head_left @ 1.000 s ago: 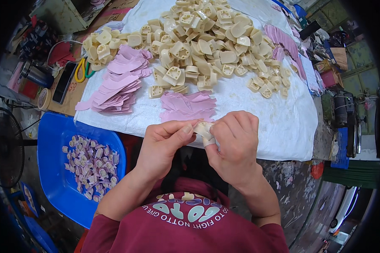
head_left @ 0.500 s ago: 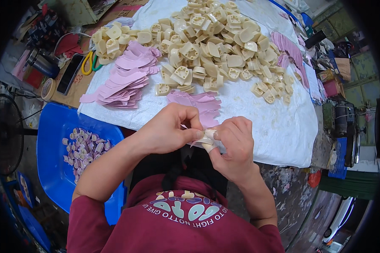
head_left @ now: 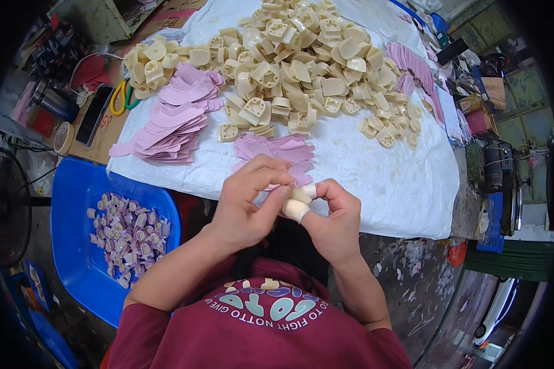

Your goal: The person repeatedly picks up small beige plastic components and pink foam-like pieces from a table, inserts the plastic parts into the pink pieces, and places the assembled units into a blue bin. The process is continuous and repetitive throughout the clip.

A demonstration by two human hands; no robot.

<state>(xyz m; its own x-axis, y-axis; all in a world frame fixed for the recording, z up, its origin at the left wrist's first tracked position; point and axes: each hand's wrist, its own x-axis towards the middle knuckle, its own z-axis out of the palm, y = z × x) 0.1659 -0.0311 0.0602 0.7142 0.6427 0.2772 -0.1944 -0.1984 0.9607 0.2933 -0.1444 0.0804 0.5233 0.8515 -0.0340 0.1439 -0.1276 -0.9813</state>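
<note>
My left hand (head_left: 246, 200) and my right hand (head_left: 335, 215) meet just in front of the table's near edge, both with closed fingers. Pinched between them is a small cream plastic shoe heel (head_left: 299, 196), mostly hidden by my fingers. Pale tape wraps the thumb and forefinger of my right hand. Right behind my hands lies a small stack of pink cut pieces (head_left: 277, 149), thin like leather or fabric. A large heap of cream heels (head_left: 314, 67) stands beyond it. To its left fans a bigger pile of pink pieces (head_left: 172, 120).
On my left a blue tub (head_left: 74, 246) holds several pink-covered heels (head_left: 129, 237). A white cloth (head_left: 388, 190) covers the table. Near its left edge lie yellow-and-green-handled scissors (head_left: 118, 99), a phone (head_left: 95, 115) and a tape roll (head_left: 63, 138). More pink strips (head_left: 412, 64) lie at the far right.
My left wrist has turned and its fingers now point more upward beside the heel. My right hand has shifted slightly down and left. The whole view has moved a little.
</note>
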